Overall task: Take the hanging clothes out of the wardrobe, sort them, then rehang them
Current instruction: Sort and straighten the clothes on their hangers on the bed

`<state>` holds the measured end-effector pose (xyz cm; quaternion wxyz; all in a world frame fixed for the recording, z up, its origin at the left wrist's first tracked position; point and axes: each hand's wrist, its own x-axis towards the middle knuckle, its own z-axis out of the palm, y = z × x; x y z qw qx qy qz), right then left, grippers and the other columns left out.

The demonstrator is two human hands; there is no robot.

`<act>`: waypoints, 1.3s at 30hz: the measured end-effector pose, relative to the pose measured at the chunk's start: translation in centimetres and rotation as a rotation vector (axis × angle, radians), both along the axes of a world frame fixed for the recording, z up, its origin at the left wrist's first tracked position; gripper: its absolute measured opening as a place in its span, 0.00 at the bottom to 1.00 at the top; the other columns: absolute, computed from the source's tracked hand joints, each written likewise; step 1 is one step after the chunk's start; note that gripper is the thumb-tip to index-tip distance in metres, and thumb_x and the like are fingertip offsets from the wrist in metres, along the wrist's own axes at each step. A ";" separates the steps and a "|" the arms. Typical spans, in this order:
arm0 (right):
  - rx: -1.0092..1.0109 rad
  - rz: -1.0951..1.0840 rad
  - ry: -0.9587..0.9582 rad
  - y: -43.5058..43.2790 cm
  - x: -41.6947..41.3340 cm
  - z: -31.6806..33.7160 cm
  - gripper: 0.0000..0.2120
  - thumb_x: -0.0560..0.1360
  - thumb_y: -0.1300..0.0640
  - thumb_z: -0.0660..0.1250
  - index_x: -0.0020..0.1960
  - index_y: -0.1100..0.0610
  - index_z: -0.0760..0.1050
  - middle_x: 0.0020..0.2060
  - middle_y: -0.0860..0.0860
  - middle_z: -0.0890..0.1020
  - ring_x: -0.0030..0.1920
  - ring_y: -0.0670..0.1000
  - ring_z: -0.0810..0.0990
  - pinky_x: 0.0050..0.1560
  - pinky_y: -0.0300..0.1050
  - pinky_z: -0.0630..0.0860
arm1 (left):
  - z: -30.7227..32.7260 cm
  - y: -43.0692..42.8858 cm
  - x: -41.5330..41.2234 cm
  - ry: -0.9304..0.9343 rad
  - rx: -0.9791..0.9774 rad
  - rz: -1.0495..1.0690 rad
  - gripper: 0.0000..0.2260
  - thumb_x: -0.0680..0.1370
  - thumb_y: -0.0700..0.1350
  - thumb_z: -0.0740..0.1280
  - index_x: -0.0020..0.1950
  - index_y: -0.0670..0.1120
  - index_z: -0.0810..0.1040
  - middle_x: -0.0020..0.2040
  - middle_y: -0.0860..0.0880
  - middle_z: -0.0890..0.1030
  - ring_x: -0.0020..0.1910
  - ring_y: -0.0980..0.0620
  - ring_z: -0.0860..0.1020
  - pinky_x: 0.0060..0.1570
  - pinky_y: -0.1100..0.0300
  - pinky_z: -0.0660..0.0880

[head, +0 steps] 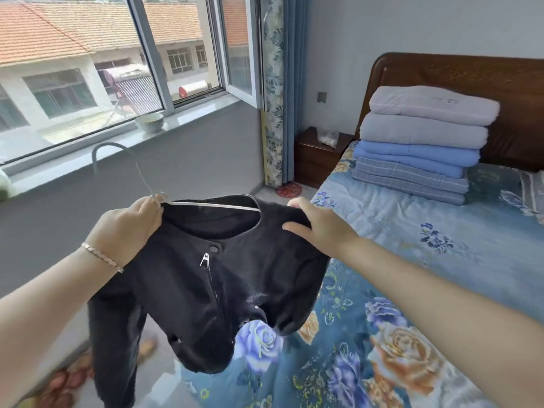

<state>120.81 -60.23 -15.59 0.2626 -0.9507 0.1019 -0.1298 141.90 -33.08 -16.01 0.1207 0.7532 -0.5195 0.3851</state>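
A black zip-up jacket (pixel 206 290) hangs on a thin white hanger (pixel 206 205) whose grey hook (pixel 107 148) points up and left. My left hand (pixel 126 228) grips the hanger's neck together with the jacket's left shoulder. My right hand (pixel 318 225) holds the jacket's right shoulder, thumb under the fabric. The jacket's hem droops onto the corner of the bed. The wardrobe is out of view.
The bed with a blue floral cover (pixel 412 275) fills the right side, with a stack of folded quilts (pixel 424 142) against the wooden headboard (pixel 471 78). A nightstand (pixel 318 154) stands by the curtain. The windowsill (pixel 88 151) with a bowl (pixel 149 122) runs along the left. Slippers (pixel 67 381) lie on the floor.
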 end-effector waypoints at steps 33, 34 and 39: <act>0.125 -0.817 0.602 -21.2 -9.9 -34.5 0.17 0.78 0.48 0.60 0.60 0.57 0.76 0.60 0.55 0.76 0.60 0.58 0.75 0.54 0.47 0.72 | -30.7 -38.4 -10.1 0.841 0.442 0.195 0.09 0.77 0.36 0.58 0.57 0.40 0.70 0.46 0.44 0.70 0.47 0.35 0.75 0.43 0.49 0.68; 0.143 -0.846 0.574 -22.4 -9.7 -35.2 0.15 0.79 0.49 0.60 0.54 0.59 0.77 0.56 0.57 0.78 0.57 0.59 0.76 0.49 0.47 0.71 | -31.5 -39.6 -10.1 0.870 0.439 0.191 0.09 0.77 0.34 0.58 0.56 0.40 0.69 0.50 0.40 0.71 0.46 0.34 0.75 0.43 0.50 0.67; 0.267 -1.004 0.422 -28.5 -7.0 -38.1 0.15 0.80 0.55 0.60 0.37 0.59 0.65 0.39 0.58 0.74 0.40 0.58 0.68 0.38 0.45 0.61 | -34.4 -47.2 -8.1 1.086 0.312 0.168 0.06 0.81 0.39 0.55 0.53 0.40 0.70 0.54 0.34 0.76 0.53 0.35 0.73 0.47 0.50 0.65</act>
